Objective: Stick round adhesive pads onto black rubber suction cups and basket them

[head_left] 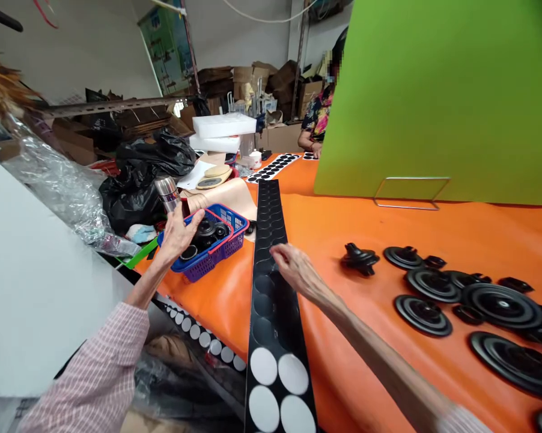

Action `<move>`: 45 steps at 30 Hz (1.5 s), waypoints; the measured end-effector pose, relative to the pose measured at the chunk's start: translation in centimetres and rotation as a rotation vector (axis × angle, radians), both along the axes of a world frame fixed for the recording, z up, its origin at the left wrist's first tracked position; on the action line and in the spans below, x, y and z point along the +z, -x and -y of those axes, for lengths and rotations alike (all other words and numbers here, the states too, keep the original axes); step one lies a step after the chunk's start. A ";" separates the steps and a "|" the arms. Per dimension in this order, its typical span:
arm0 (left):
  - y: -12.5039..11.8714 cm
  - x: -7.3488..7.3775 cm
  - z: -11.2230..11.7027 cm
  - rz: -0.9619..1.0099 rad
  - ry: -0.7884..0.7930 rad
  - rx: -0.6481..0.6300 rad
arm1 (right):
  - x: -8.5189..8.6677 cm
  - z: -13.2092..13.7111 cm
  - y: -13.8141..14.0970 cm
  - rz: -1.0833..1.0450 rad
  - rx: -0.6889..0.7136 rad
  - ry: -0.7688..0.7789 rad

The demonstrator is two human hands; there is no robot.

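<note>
My left hand point(179, 231) is at the left rim of a blue plastic basket point(208, 258), its thumb and fingers apart. Inside the basket lie black round parts point(207, 228). My right hand point(293, 266) rests over a long black strip of round stickers point(266, 222), with its fingertips pinched together at the strip; what is between them, if anything, is too small to make out. White circles point(264, 365) show at the strip's near end, while black rounds cover the part farther away. Right of my right hand, a black disc-shaped part point(360, 259) stands tilted on the orange table cover point(343, 222).
Several black ridged discs point(503, 305) spread over the right side. A green panel point(433, 90) stands behind them with a wire stand point(410, 192). A steel flask point(167, 192) and black bag point(149, 174) sit left. Across the table is another person point(318, 117).
</note>
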State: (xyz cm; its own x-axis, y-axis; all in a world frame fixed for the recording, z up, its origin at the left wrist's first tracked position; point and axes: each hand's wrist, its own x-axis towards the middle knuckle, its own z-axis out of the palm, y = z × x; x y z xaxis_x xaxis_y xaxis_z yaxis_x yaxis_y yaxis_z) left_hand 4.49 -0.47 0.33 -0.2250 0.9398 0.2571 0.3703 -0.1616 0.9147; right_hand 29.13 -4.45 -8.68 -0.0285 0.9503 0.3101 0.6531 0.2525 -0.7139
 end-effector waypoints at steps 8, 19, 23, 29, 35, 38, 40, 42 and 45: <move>-4.1 -4.5 9.1 -0.214 0.055 -0.476 | -3.2 -13.6 4.4 0.013 -0.082 -0.075; -7.8 -7.7 7.7 0.695 0.591 -0.536 | -1.8 1.3 -1.6 0.226 0.176 -0.500; -9.8 -7.8 8.9 0.863 0.566 -0.679 | -2.5 7.6 -2.8 0.321 0.228 -0.629; -10.4 -7.9 10.7 0.872 0.545 -0.632 | -2.3 11.3 -2.1 0.186 0.042 -0.480; -11.4 -7.6 12.6 0.794 0.636 -0.615 | -1.5 16.5 -1.2 0.010 -0.023 -0.242; -12.3 -7.7 14.0 0.716 0.791 -0.634 | -1.7 19.3 -3.3 0.017 -0.096 -0.160; -12.7 -7.8 14.8 0.715 0.915 -0.668 | -1.5 21.0 -6.0 0.041 -0.251 -0.121; -12.6 -7.6 15.4 0.762 0.972 -0.675 | -1.3 22.4 -8.9 0.076 -0.392 -0.102; -11.5 -7.2 15.8 0.843 0.890 -0.591 | -1.7 23.7 -10.6 0.086 -0.403 -0.060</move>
